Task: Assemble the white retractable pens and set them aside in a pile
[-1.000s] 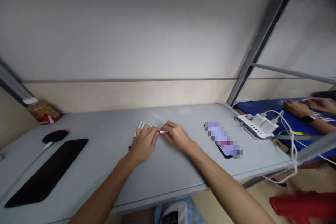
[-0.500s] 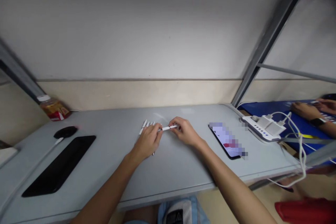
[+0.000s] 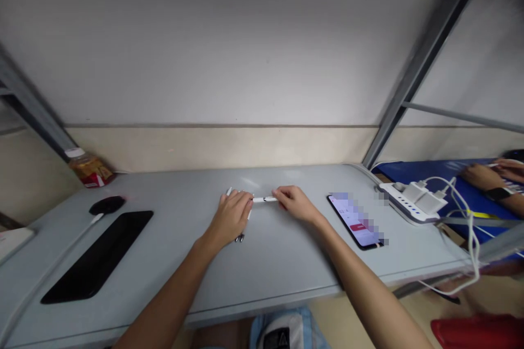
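Observation:
A slim white pen [image 3: 259, 200] lies level between my two hands, above the desk, with a dark band near its right part. My right hand [image 3: 298, 204] pinches its right end between thumb and fingers. Closed around its left end are the fingertips of my left hand [image 3: 230, 216], palm down. Several more white pens [image 3: 249, 216] rest on the desk under and beside my left hand. Their shiny tips show below it and one end pokes out above; the rest is covered by the hand.
To the right lie a lit phone [image 3: 355, 221] and a white power strip [image 3: 407, 204] with plugs and cables. On the left are a black mat [image 3: 98, 256], a round black charger [image 3: 107, 205] and a drink bottle [image 3: 89, 168]. Another person's hands [image 3: 483, 175] are at a blue desk.
My right hand has shifted slightly right along with its end of the pen, and the pen sits more level. More pen tips show below my left hand. The view has tilted slightly.

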